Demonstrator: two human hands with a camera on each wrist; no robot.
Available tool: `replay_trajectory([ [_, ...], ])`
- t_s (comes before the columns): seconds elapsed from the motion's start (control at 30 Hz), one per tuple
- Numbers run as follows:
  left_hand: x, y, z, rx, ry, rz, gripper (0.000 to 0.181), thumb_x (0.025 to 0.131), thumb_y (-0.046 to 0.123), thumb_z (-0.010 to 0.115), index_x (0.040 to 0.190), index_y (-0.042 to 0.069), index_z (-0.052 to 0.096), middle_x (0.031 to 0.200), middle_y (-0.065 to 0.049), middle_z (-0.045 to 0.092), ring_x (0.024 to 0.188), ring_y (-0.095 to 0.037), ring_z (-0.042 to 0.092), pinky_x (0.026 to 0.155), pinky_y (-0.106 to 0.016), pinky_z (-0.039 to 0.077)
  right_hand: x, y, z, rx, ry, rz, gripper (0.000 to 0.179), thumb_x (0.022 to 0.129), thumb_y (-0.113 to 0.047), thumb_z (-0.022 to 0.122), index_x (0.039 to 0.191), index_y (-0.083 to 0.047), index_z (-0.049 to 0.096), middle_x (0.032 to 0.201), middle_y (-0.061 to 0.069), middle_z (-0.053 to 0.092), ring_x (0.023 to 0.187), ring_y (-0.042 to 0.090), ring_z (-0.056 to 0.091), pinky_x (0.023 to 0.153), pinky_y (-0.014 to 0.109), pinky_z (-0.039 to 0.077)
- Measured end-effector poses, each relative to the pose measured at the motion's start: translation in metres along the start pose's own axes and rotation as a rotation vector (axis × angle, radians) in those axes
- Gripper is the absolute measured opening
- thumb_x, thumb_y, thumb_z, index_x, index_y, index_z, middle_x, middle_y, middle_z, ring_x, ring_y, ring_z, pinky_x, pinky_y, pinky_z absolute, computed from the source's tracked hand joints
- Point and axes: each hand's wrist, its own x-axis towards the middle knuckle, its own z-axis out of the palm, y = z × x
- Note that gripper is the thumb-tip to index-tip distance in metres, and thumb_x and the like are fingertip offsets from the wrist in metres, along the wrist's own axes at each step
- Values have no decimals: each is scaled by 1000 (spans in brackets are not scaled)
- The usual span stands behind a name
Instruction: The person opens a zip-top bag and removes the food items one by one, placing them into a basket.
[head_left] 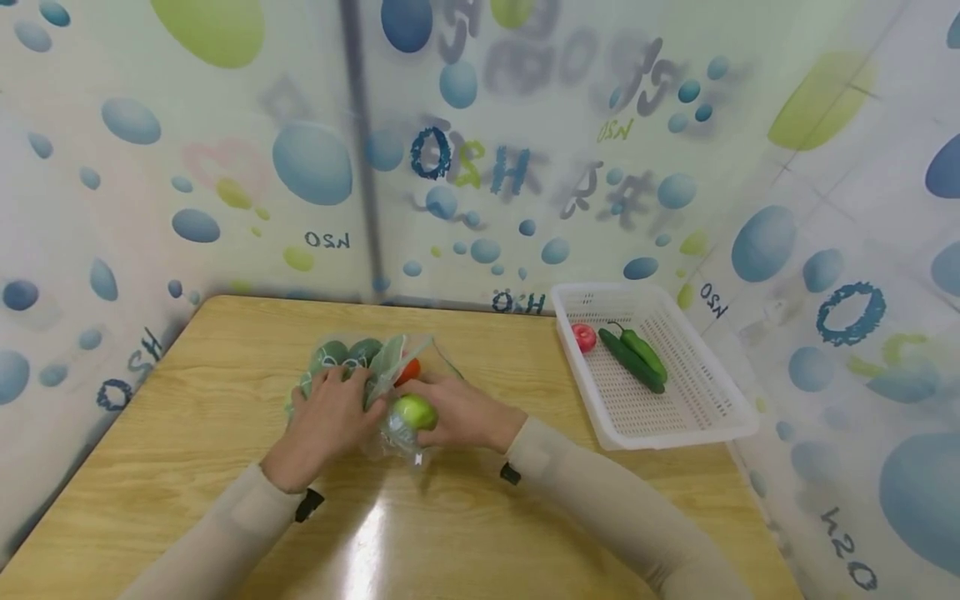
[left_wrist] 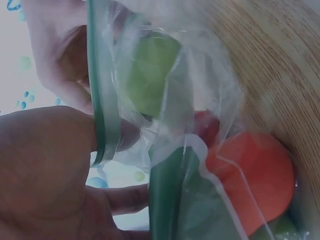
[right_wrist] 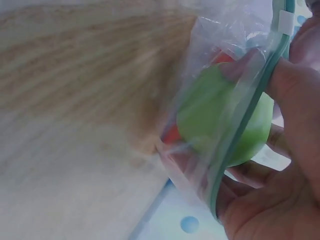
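Observation:
A clear zip bag point(head_left: 387, 360) with green print and a green zip edge lies on the table, its mouth open toward me. My left hand point(head_left: 330, 414) holds the bag by its mouth; in the left wrist view the thumb point(left_wrist: 131, 136) shows inside the zip edge. My right hand point(head_left: 459, 410) grips a green apple point(head_left: 414, 412) at the mouth. Part of the apple point(right_wrist: 207, 107) shows through the film, part sticks out past the zip edge. Inside are an orange-red round item point(left_wrist: 260, 180) and a smaller, darker red one point(left_wrist: 206, 126), partly hidden.
A white perforated basket point(head_left: 588, 392) stands at the table's right side. It contains a red round fruit or vegetable point(head_left: 583, 337), a cucumber point(head_left: 628, 360) and a green pepper point(head_left: 647, 353). Patterned curtains point(head_left: 480, 208) surround the wooden table point(head_left: 247, 333) at the back and sides.

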Motion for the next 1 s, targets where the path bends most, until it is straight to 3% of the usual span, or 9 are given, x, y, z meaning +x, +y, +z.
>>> replay_trajectory([
  [0.23, 0, -2, 3, -12, -8, -12, 66, 116, 48, 62, 162, 2, 62, 169, -43, 52, 156, -71, 47, 118, -102, 29, -13, -1, -18, -14, 43, 43, 69, 100, -20, 91, 163, -19, 63, 156, 14, 69, 125, 21, 74, 103, 32, 66],
  [0.6, 1, -1, 1, 4, -5, -14, 63, 116, 43, 65, 162, 0, 62, 166, -45, 54, 154, -72, 49, 116, -102, 30, -32, 0, -41, 14, 120, 17, 70, 98, -18, 93, 162, -20, 64, 155, 13, 71, 121, 25, 74, 104, 41, 67],
  [1.0, 2, -3, 1, 11, 18, 4, 61, 115, 40, 66, 158, -2, 64, 163, -46, 55, 151, -74, 50, 114, -103, 32, -61, 7, -59, 36, 122, -15, 67, 97, -18, 94, 158, -20, 66, 155, 10, 69, 127, 25, 73, 110, 43, 66],
])
